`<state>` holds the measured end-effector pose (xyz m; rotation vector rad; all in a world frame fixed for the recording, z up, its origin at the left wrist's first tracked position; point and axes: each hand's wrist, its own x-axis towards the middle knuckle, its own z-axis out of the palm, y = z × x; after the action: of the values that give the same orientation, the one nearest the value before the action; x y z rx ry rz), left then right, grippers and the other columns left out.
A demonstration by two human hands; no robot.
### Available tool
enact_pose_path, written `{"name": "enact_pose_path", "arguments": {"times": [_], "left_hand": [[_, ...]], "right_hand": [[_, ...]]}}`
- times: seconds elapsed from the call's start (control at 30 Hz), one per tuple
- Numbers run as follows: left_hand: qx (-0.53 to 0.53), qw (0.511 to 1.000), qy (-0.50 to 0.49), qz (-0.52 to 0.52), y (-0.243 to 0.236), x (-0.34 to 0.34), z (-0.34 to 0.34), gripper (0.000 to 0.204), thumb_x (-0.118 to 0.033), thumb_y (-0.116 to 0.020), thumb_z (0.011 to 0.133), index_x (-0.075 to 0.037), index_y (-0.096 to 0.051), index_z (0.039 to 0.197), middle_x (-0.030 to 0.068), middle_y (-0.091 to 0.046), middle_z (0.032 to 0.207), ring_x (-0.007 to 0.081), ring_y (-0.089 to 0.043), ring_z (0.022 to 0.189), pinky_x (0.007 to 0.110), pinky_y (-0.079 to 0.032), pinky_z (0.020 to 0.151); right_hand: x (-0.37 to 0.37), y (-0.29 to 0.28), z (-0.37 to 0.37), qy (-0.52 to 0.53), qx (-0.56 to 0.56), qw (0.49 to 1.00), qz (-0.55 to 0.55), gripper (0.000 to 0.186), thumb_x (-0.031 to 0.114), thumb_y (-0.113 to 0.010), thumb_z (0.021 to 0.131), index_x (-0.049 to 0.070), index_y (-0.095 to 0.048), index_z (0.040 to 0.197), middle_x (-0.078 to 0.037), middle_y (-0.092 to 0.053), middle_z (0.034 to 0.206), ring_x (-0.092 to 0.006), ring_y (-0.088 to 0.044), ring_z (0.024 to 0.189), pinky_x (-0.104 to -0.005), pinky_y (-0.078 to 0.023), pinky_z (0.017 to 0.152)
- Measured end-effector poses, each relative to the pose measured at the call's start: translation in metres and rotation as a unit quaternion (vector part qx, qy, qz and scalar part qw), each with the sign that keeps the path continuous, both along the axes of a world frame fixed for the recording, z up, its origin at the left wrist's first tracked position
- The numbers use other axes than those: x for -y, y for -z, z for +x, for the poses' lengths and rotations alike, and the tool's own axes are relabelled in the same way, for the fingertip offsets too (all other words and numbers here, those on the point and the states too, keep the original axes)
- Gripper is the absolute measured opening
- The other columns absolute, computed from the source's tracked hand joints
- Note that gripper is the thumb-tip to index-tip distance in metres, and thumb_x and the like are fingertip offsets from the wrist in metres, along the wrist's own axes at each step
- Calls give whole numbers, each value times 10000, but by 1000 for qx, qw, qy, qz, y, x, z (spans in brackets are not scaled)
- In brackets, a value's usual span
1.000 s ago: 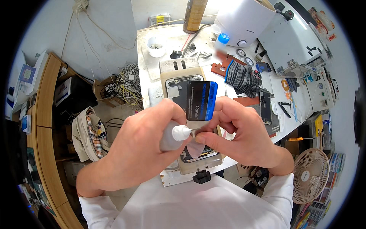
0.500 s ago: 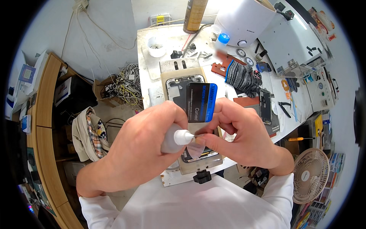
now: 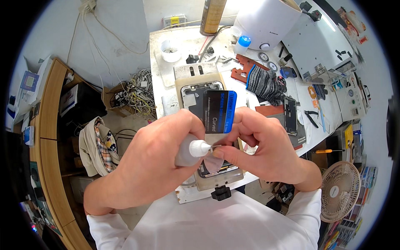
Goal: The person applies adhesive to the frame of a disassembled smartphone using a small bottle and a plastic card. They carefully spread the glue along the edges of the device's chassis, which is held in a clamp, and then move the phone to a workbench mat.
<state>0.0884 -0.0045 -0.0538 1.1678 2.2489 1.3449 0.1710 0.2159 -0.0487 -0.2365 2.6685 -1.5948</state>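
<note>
My left hand (image 3: 152, 152) is wrapped round a translucent squeeze bottle (image 3: 187, 153) with a white cap and a thin needle-like tip pointing right. Thumb and fingers of my right hand (image 3: 264, 148) are pinched together at that tip; what lies between them is too small to make out. A black and blue card (image 3: 219, 111) stands up between both hands, its edge against my right fingers, which seem to hold it. Below the hands, an opened phone (image 3: 192, 101) lies in a clamping fixture (image 3: 196, 73). A pinkish translucent piece (image 3: 214, 164) shows under the bottle's tip.
A black clamp knob (image 3: 221, 193) juts out at the table's near edge. Right of the fixture lie a grey striped glove (image 3: 266, 85), another phone frame (image 3: 290, 116) and pliers (image 3: 311, 118). A white tub (image 3: 170, 52) and a spray can (image 3: 213, 16) stand farther back.
The card has tilted very slightly to the left. Both hands stay almost where they were, still closed, with the bottle in the left.
</note>
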Motion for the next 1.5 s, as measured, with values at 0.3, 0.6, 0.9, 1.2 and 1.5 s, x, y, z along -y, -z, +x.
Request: {"name": "enact_pose_path", "arguments": {"times": [0.3,0.6,0.9,1.2,1.5], "left_hand": [[-3,1000,-4,-5,-2,1,-1,228,10,-799,837,-43,-606,946,67,-694,895,175,-718,828,311,-557,745],[-10,1000,4,-4,-2,2,-1,239,8,-818,823,-48,-616,938,68,-693,893,181,-700,812,317,-552,729],[-25,1000,7,1,-3,1,-1,239,15,-824,803,-51,-629,924,69,-685,883,198,-698,798,320,-550,715],[-16,1000,4,16,0,0,-3,238,13,-815,814,-52,-618,931,65,-684,882,177,-694,791,309,-545,710],[-13,1000,3,18,-1,0,-4,247,6,-823,810,-51,-620,938,58,-680,884,169,-687,796,304,-540,714]], "right_hand": [[2,1,-1,14,3,1000,-8,295,52,-837,852,35,-670,1095,62,-661,786,-16,-364,614,-226,-292,559],[3,2,0,10,-1,1000,-4,278,33,-823,846,41,-666,1075,55,-671,795,-18,-361,611,-231,-288,555],[2,1,1,6,-8,1000,-2,243,37,-824,841,45,-661,1021,57,-654,797,-25,-354,610,-239,-281,557],[2,4,-1,5,-14,1000,-7,268,39,-833,843,45,-673,1058,58,-670,789,-20,-365,611,-232,-283,557],[4,-1,0,12,-6,1000,-3,235,40,-834,841,43,-666,1005,58,-652,781,-15,-367,601,-236,-286,549]]}}
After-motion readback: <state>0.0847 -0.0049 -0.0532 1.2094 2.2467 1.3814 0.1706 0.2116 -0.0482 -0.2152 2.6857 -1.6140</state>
